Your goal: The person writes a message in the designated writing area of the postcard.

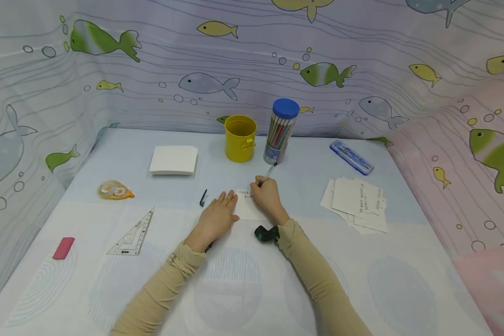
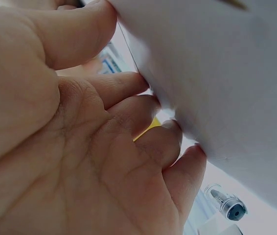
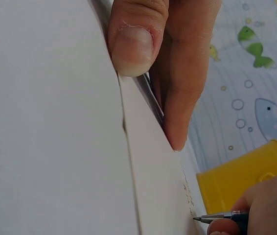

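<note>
Head view shows the left hand (image 1: 218,215) lying flat, fingers straight and together, pressing the small white paper card (image 1: 248,206) near the middle of the desk (image 1: 252,289). The right hand (image 1: 268,196), its grip pinched round a slim black pen (image 1: 268,174), writes along the card's far edge. Writing cleanly likely needs steady downward pressure from the left palm and short strokes. Both forearms angle inward, wrists low.

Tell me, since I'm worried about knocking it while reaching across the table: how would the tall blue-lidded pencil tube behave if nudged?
The pencil tube stands tall and narrow on a small base, so it would probably tip rather than slide. Being round, it would likely roll once down. Its blue lid looks closed, so the pencils should stay inside.
</note>
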Motion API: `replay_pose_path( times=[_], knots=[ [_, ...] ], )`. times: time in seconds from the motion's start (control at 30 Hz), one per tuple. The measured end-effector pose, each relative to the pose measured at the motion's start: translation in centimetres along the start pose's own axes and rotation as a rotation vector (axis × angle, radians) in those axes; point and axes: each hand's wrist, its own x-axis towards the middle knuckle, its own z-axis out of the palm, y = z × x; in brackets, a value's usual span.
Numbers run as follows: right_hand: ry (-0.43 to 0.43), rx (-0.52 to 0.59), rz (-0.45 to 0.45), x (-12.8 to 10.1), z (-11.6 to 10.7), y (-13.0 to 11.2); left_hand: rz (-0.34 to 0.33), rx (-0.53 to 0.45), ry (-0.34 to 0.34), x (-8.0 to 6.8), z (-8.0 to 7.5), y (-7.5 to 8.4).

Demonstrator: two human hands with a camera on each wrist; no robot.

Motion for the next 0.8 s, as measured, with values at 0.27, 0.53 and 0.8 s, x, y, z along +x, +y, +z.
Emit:
replay_pose_path(
  times=[0.27, 0.53, 0.8],
  knots=[
    [-0.038, -0.011, 0.013, -0.02, -0.10, -0.19, 0.006, 0.014, 0.003, -0.06, -0.02, 0.00],
    [-0.054, -0.005, 0.004, 0.00, -0.22, -0.28, 0.006, 0.018, 0.006, 0.05, -0.10, 0.00],
    [-0.016, 0.027, 0.010, 0.02, -0.09, -0.03, 0.009, 0.017, 0.003, 0.01, -0.08, -0.03]
  ],
)
